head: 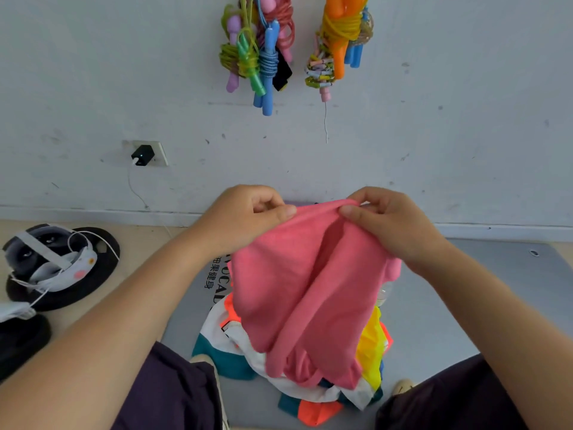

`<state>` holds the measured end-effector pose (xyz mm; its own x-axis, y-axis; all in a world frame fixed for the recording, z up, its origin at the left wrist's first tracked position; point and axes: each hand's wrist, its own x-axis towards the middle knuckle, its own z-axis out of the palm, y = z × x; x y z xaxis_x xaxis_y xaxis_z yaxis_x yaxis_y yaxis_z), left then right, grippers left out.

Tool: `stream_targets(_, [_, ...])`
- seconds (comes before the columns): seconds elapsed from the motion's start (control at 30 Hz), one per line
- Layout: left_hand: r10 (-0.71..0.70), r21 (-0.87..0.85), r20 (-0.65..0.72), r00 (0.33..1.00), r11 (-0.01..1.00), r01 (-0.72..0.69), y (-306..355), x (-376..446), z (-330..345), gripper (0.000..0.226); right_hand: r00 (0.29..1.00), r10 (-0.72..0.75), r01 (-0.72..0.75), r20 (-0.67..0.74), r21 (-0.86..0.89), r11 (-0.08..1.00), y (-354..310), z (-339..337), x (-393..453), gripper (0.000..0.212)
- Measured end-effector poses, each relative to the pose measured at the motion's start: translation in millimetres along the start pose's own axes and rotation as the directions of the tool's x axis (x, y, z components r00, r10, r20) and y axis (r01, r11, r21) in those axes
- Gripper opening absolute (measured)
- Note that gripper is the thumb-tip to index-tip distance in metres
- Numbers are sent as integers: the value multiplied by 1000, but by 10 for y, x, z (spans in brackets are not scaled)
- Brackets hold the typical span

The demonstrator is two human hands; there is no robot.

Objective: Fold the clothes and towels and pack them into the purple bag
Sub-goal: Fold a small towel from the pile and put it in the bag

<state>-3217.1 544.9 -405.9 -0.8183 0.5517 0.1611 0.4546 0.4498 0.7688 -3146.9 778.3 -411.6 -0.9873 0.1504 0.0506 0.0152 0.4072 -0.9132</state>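
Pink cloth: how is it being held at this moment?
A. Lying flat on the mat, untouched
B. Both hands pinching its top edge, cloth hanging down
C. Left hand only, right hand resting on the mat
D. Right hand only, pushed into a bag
B: the left hand and right hand each pinch the top edge of the pink cloth, which hangs over the pile of clothes.

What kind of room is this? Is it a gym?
Probably a small gym or exercise room. Bundles of jump ropes hang on the wall, a grey mat with fitness lettering covers the floor, and a black weight plate lies to the left.
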Motion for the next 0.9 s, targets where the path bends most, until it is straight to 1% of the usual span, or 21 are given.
stream_targets(0.07, [-14, 73, -2, 1000, 997, 14, -62, 13, -27, 27, 1000, -4, 4, 29, -19, 1000, 17, -40, 11, 9])
stream_targets(0.17, [-56, 218, 1, 998, 974, 54, -136, 21, -59, 32, 998, 13, -7, 55, -103, 995, 50, -32, -1, 8])
stream_targets(0.23, [-94, 266, 7, 996, 960, 88, -165, 26, -90, 36, 999, 2, 2, 33, -142, 990, 64, -36, 11, 8])
stream_targets(0.3, [-136, 295, 7, 991, 947, 128, -163, 35, -97, 47, 1000, -11, 11, -1, -167, 986, 78, -72, 41, 12])
stream_targets(0.37, [-136, 258, 14, 991, 958, 128, -122, 38, -69, 57, 1000, -22, 17, -21, -178, 984, 86, -108, 54, 14])
stream_targets(0.4, [-120, 211, 21, 993, 971, 113, -101, 32, -49, 56, 999, -39, 34, -24, -183, 982, 84, -111, 50, 16])
stream_targets(0.43, [-106, 168, 27, 994, 981, 100, -88, 26, -23, 52, 998, -55, 50, -20, -180, 982, 74, -103, 37, 20])
stream_targets(0.5, [-87, 86, 13, 996, 993, 86, -58, 5, 45, 28, 997, -71, 72, 16, -115, 991, 30, -65, -6, 30])
stream_targets(0.53, [-77, 49, 8, 997, 996, 77, -27, -9, 87, 19, 996, -72, 76, 55, -67, 995, -2, -44, -33, 34])
stream_targets(0.57, [-69, -4, 18, 997, 998, 69, 1, -22, 139, 24, 991, -73, 77, 109, -27, 997, -38, -21, -67, 37])
stream_targets(0.6, [-54, -73, 59, 997, 996, 58, 26, -33, 190, 31, 982, -74, 73, 174, 10, 997, -68, 0, -99, 38])
stream_targets(0.63, [-36, -130, 116, 993, 990, 51, 42, -39, 240, 34, 968, -77, 68, 237, 47, 997, -93, 22, -130, 38])
stream_targets(0.67, [-16, -161, 173, 985, 986, 44, 65, -45, 286, 30, 954, -85, 63, 287, 84, 994, -111, 42, -153, 36])
stream_targets(0.73, [2, -131, 236, 972, 991, 30, 81, -57, 324, 10, 941, -91, 52, 326, 124, 991, -118, 66, -172, 30])
stream_targets(0.77, [-9, -97, 251, 968, 995, 34, 73, -54, 319, 7, 946, -78, 40, 316, 122, 992, -109, 69, -169, 27])
stream_targets(0.83, [-49, -41, 263, 964, 997, 63, 44, -49, 272, 22, 961, -40, 18, 274, 82, 996, -86, 62, -148, 22])
stream_targets(0.9, [-76, -56, 205, 976, 994, 90, 15, -23, 198, 22, 967, -8, 5, 256, 11, 1000, -64, 34, -127, 15])
